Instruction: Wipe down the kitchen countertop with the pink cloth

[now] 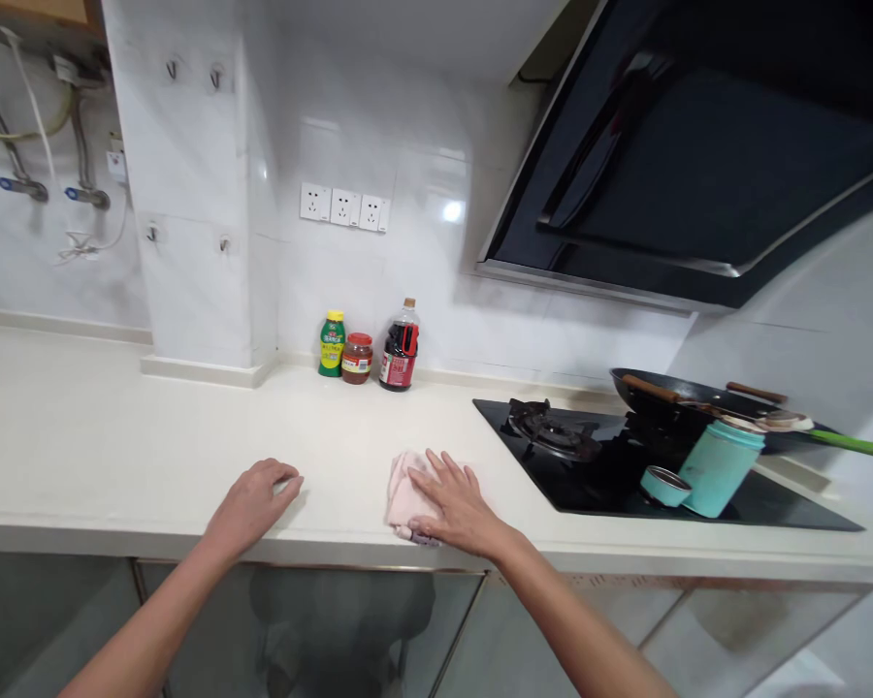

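A pink cloth (409, 494) lies crumpled near the front edge of the white countertop (145, 446). My right hand (455, 504) rests flat on top of it with fingers spread, covering its right part. A darker bit of the cloth shows under my thumb at the counter's edge. To the left, my left hand (258, 502) hovers over or rests lightly on the counter; I cannot tell which. Its fingers are loosely bent, thumb apart from them, and nothing is in it.
Against the back wall stand a green bottle with yellow cap (332, 344), a red-lidded jar (357, 359) and a dark sauce bottle (400, 349). On the right, a black gas hob (597, 494) carries a wok (680, 393), a turquoise canister (724, 470) and its lid (664, 487). A range hood (669, 165) overhangs it.
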The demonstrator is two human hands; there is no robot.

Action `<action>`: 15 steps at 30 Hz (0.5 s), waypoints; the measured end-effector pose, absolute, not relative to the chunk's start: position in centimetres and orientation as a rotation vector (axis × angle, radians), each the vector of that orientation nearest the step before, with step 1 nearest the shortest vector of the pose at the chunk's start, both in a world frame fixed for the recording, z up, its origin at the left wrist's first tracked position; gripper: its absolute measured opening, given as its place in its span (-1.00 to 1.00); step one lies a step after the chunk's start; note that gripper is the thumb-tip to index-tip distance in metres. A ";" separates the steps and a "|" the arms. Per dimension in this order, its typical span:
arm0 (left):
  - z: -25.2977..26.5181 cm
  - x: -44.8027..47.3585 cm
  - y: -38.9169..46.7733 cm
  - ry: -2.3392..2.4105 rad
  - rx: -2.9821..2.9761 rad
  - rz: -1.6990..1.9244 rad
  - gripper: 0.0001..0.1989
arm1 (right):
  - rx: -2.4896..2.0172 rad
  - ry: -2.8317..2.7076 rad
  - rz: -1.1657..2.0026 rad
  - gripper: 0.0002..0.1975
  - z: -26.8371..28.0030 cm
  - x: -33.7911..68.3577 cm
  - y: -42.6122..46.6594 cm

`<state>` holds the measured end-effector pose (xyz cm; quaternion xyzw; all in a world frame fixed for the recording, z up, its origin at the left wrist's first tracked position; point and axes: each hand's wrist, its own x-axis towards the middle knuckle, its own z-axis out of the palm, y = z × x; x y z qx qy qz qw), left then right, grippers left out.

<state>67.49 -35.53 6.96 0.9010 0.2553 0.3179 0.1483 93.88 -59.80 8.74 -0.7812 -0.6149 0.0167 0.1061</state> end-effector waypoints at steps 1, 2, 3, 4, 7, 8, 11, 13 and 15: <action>7.0 67.5 -35.6 0.735 2.591 0.905 -0.60 | -2.226 -1.846 -0.002 -0.25 8.4 93.7 -59.8; 7.0 67.5 -35.6 0.735 2.592 0.895 -0.60 | -2.138 -1.882 -0.041 -0.31 8.0 93.6 -59.7; 7.0 67.4 -35.6 0.733 2.591 0.889 -0.60 | -2.043 -1.906 -0.060 -0.41 7.6 93.5 -59.6; 7.0 67.4 -35.6 0.730 2.591 0.888 -0.61 | -1.949 -1.894 -0.056 -0.50 7.1 93.6 -59.5; 6.8 67.4 -35.5 0.734 2.586 0.897 -0.61 | -1.784 -1.664 0.012 -0.66 6.0 94.3 -58.6; 6.8 67.4 -35.5 0.740 2.582 0.900 -0.61 | -1.769 -1.564 0.034 -0.65 5.8 94.8 -58.2; 6.8 67.4 -35.6 0.757 2.565 0.914 -0.61 | -1.789 -1.303 0.034 -0.52 5.9 96.9 -57.0; 6.8 67.4 -35.6 0.759 2.556 0.936 -0.63 | -1.785 -1.137 0.022 -0.42 6.4 98.2 -56.4; 6.8 67.4 -35.7 0.754 2.550 0.953 -0.64 | -1.756 -1.038 0.036 -0.33 6.8 98.8 -56.3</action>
